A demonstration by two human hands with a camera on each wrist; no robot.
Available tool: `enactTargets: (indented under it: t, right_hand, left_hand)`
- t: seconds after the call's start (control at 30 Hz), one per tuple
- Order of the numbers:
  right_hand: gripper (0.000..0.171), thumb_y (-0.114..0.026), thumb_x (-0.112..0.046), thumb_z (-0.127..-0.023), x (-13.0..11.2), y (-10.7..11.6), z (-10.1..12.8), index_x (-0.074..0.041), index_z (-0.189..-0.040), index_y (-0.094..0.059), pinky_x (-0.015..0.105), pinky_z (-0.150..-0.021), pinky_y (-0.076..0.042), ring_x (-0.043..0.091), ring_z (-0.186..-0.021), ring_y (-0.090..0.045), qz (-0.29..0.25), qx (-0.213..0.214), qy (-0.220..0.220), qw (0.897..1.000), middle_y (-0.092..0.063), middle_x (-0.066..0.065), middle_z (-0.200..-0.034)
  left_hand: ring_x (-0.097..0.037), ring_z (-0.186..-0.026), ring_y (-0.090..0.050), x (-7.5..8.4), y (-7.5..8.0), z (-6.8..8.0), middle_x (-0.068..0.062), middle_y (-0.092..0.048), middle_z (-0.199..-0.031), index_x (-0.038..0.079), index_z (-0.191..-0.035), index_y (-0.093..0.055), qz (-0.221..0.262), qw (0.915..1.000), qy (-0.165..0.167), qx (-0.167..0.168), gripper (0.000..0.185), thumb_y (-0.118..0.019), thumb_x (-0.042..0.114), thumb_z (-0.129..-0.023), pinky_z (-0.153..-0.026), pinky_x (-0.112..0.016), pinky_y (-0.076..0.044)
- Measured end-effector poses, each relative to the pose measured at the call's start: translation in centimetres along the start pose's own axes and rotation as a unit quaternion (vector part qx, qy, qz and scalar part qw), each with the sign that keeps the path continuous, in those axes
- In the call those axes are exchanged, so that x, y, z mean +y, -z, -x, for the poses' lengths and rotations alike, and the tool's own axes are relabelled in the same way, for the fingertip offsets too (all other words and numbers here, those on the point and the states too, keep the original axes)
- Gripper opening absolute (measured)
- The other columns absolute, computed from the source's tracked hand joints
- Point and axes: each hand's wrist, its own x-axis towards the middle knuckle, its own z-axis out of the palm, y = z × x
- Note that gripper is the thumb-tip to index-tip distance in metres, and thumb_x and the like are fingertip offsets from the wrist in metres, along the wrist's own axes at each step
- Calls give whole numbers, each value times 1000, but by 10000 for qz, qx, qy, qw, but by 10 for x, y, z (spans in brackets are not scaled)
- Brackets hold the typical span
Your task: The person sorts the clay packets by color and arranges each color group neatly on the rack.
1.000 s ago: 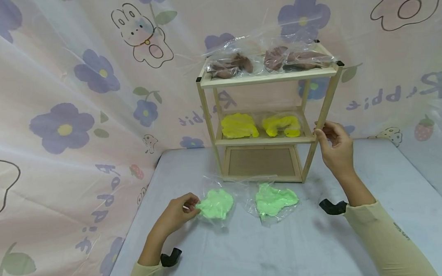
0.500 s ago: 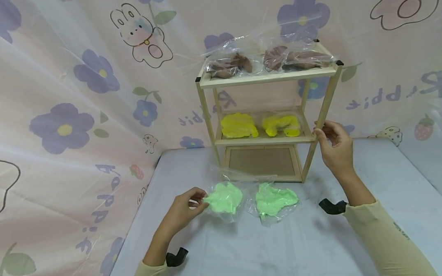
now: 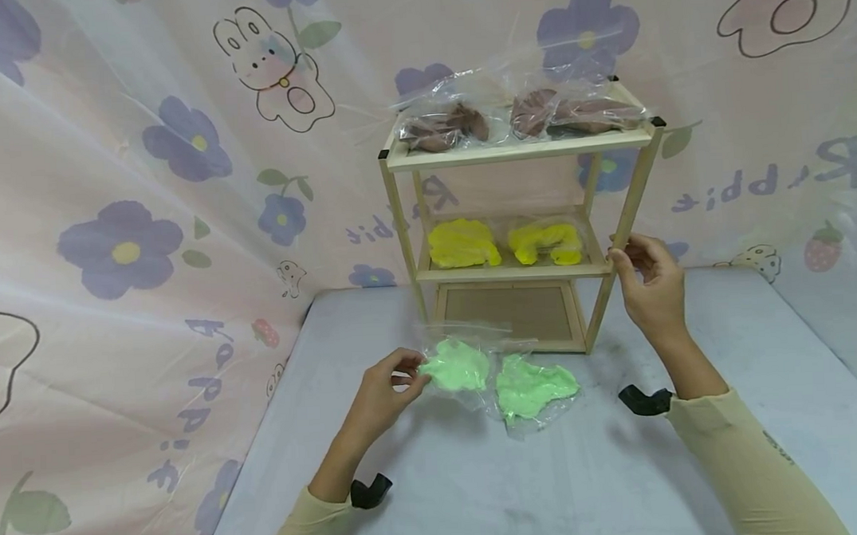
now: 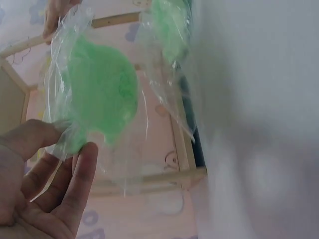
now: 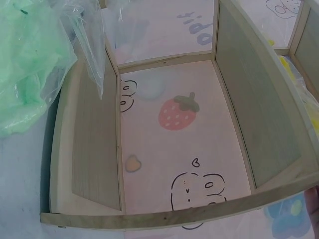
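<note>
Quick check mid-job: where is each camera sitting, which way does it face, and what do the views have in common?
Head: worn on the head, looking forward and down at the table and wooden shelf; shows the left hand, right hand and both sleeves.
Left wrist: looks past the fingers pinching the green bag, shelf behind.
Right wrist: faces the shelf's lower frame; almost none of the hand shows.
Shared: all three show the shelf and a green bag.

A clear bag of green putty (image 3: pixel 456 366) – lifted, pinched at its left edge – hangs just before the wooden shelf (image 3: pixel 516 216), beside its twin.
</note>
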Motion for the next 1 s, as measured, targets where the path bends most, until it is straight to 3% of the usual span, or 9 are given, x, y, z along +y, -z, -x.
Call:
enactTargets:
  t: [0.23,0.43,0.77,1.0]
  right_hand:
    - [28,-64,16,-100,-2,0,0,19,-128,-63,12,-91,-53,2,-97,-66,-76,0,13,10000,-69,-10,-112]
    - [27,-65,16,-100,1,1,0,18,-127,-65,13,-90,-54,4,-96,-67,-119,20,53,9999,-71,0,-109]
    - [26,-64,16,-100,1,1,-1,19,-126,-65,13,-88,-54,5,-94,-67,-193,33,69,9998,-71,-3,-107]
    - [27,-64,17,-100,1,-1,-1,19,-127,-64,13,-89,-54,4,-95,-67,-80,22,5,10000,-70,-5,-107]
  left_hand:
    - [-20,-107,-69,10,-20,-12,-3,-73,-116,7,-124,-71,359,9992,-71,163,29,-81,5,-97,-93,-28,-63]
    - [-21,-107,-69,16,-41,-23,-5,-73,-117,4,-125,-70,614,9980,-119,95,29,-80,6,-98,-92,-27,-63]
    - [-21,-107,-70,26,-76,-54,-8,-73,-117,3,-125,-69,815,9961,-309,159,27,-79,9,-100,-92,-27,-63]
    - [-21,-106,-71,30,-96,-73,-9,-73,-117,3,-125,-68,809,9960,-142,350,27,-78,11,-101,-90,-22,-62]
